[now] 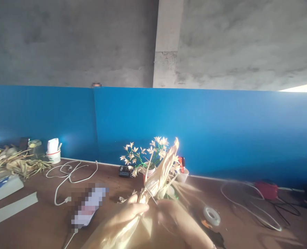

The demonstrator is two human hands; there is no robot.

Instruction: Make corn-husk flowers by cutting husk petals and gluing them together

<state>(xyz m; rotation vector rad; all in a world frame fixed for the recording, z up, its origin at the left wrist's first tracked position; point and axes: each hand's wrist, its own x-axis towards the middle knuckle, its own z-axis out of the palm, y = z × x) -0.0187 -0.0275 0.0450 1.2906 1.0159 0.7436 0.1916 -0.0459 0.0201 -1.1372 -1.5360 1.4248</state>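
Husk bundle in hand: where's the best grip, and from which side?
Grip the husk bundle at its narrow gathered neck, coming from below on the near side. The leaves fan out and upward from there, so higher up they would likely splay or crush. The left hand pinches that neck; the right hand sits beside it, blurred.

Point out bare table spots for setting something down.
Free: table between the white strip and the phone; also right of the tape roll, inside the white cable loop. Crowded: centre, where left hand and right hand hold the husk bundle before the flower pot; far left, the husk pile.
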